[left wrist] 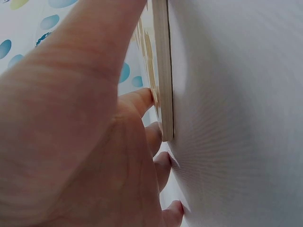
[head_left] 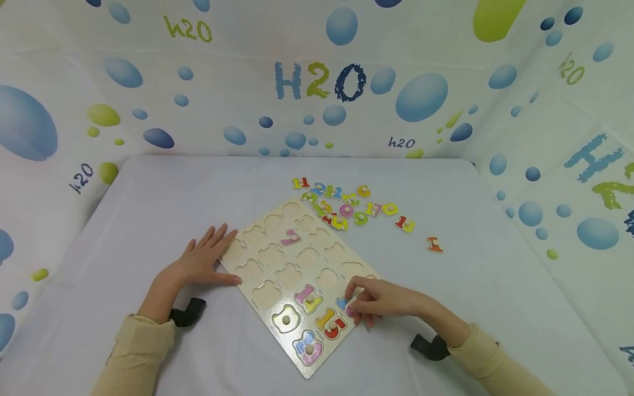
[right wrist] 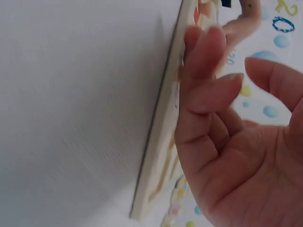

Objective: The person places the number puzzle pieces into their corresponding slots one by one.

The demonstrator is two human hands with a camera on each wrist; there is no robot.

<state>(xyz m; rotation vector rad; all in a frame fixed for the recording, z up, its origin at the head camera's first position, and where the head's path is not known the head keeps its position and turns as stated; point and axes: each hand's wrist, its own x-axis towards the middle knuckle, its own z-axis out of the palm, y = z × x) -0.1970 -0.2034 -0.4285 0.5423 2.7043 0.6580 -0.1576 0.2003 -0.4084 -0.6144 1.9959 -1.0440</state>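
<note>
Touching a number board (head_left: pixel 330 297) with both hands

Lying flat between them. Spreading left hand (head_left: pixel 202 263) wide at one edge, gripping nothing. Bending right hand (head_left: pixel 380 297) at a blue and pink number (head_left: pixel 341 303) in the board; cannot tell about any grip. With loose numbers (head_left: pixel 346 211) ahead of right hand.

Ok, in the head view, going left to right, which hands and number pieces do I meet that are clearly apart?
Left hand → pink 7 piece → 15 piece → right hand → loose orange 1. Others overlap these left to right, so I left them out.
</note>
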